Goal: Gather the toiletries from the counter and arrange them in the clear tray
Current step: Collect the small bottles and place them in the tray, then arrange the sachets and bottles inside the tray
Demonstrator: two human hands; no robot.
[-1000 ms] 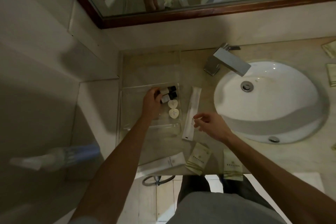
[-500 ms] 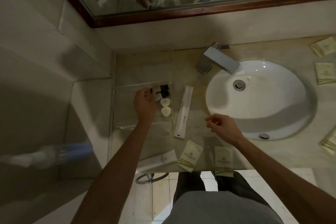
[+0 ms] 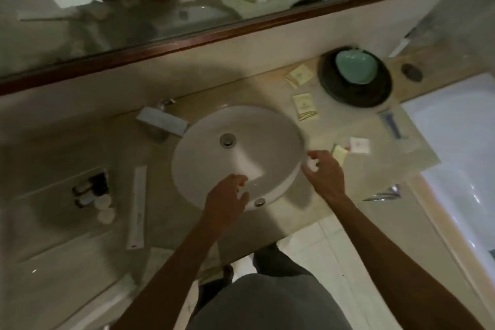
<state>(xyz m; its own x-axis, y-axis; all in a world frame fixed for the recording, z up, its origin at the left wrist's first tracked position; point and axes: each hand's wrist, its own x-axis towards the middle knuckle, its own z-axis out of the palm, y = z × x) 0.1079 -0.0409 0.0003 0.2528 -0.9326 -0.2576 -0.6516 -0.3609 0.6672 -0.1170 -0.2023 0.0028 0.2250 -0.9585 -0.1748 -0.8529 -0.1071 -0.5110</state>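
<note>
The clear tray (image 3: 48, 188) lies at the far left of the counter, holding two dark-capped small bottles (image 3: 89, 189) and two white heart-shaped pieces (image 3: 104, 210). A long white packet (image 3: 137, 206) lies just right of the tray. My left hand (image 3: 227, 197) hovers over the sink's front rim, fingers apart and holding nothing. My right hand (image 3: 322, 173) is at the sink's right rim, pinching a small white item (image 3: 312, 165). Just beyond it lie a pale yellow packet (image 3: 340, 153) and a white square packet (image 3: 359, 144). Two cream sachets (image 3: 305, 107) lie farther back.
The white sink (image 3: 235, 153) and square faucet (image 3: 160, 122) fill the middle. A dark round dish with a green soap holder (image 3: 353, 72) stands at the back right, with a blue item in clear wrap (image 3: 393, 127) near it. A bathtub (image 3: 455, 142) borders the right.
The view has swung right. My left hand left the tray and moved over the sink's front rim. My right hand moved right to the sink's right edge.
</note>
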